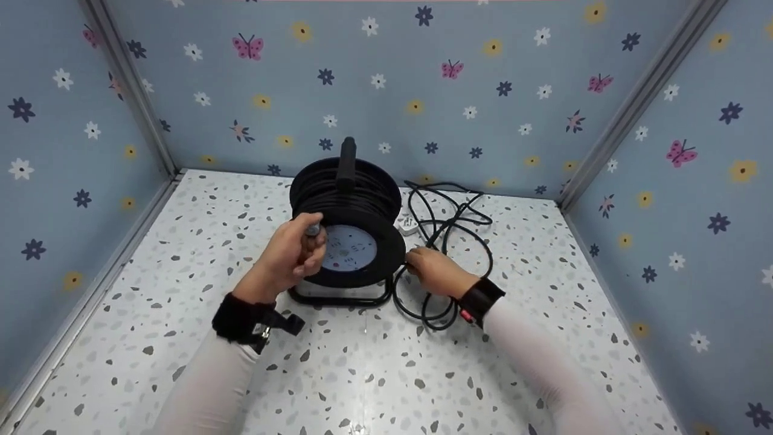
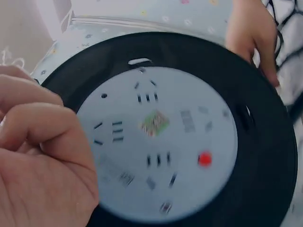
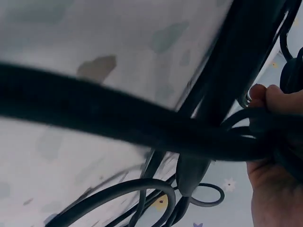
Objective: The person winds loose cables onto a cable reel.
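Note:
A black cable reel with a pale socket face stands on a metal frame in the middle of the speckled table. My left hand grips a small crank knob at the left of the reel's face. My right hand holds the loose black cable at the reel's right edge. In the right wrist view the cable runs blurred across the frame into my curled fingers. In the left wrist view my left fingers curl beside the socket face.
Loose cable loops lie on the table right of the reel, with a white plug behind them. Flowered blue walls enclose the table on three sides. The reel's upright carry handle rises at the top.

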### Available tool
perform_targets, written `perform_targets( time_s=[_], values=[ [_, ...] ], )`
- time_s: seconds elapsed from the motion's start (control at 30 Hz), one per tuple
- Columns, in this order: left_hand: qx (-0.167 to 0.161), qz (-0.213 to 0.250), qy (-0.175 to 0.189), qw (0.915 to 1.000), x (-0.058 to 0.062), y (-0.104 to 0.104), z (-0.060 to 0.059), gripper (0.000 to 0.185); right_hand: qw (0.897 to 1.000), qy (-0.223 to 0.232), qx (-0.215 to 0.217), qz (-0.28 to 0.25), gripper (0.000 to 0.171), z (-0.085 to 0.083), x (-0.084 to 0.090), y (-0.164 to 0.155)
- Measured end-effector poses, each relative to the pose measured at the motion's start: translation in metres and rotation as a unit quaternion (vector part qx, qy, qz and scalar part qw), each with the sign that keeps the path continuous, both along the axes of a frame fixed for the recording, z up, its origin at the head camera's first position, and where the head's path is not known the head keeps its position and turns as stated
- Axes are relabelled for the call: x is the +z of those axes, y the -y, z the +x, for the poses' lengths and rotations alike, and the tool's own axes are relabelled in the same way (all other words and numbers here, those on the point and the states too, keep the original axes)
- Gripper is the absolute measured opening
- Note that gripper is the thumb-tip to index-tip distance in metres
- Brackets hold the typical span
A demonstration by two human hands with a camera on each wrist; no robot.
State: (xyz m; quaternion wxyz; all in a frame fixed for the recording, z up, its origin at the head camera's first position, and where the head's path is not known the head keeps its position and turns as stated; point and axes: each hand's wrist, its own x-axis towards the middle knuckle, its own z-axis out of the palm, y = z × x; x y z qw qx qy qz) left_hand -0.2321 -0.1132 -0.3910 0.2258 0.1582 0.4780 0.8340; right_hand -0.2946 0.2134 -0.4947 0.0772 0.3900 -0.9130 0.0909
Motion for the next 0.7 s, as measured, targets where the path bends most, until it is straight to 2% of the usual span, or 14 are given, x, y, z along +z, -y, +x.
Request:
perform_targets(
  time_s=[0.1,0.17,0.27,0.37,0.47,0.57,0.63,0.7],
  values=[
    [-0.043,0.021,0.035,0.9982,0.004,-0.006,-0.003,0.038,0.999,0.039,0.0,-0.018,0.014,-0.003,-0.001,0.003],
    [-0.052,0.021,0.05,0.9972,0.007,-0.009,-0.003,0.037,0.998,0.052,-0.006,-0.03,0.021,-0.004,0.0,0.002],
    [-0.041,0.002,0.046,0.9981,0.009,-0.01,-0.002,0.038,0.996,0.068,-0.046,-0.035,0.029,-0.005,0.004,-0.003],
    [-0.014,-0.037,0.032,0.9987,0.011,-0.009,-0.002,0.04,0.984,0.126,-0.124,-0.024,0.032,-0.005,0.01,-0.008],
    [0.008,-0.075,0.015,0.9971,0.012,-0.008,-0.002,0.043,0.958,0.221,-0.179,-0.031,0.026,-0.008,0.01,-0.013],
    [0.011,-0.105,-0.013,0.9943,0.011,-0.007,-0.002,0.046,0.926,0.314,-0.192,-0.086,0.022,-0.011,0.006,-0.018],
    [0.01,-0.129,-0.032,0.991,0.012,-0.006,-0.002,0.047,0.895,0.37,-0.203,-0.147,0.018,-0.01,0.006,-0.02],
    [0.01,-0.151,-0.05,0.9872,0.013,-0.006,-0.003,0.049,0.848,0.431,-0.209,-0.226,0.02,-0.007,0.009,-0.023]
  ],
)
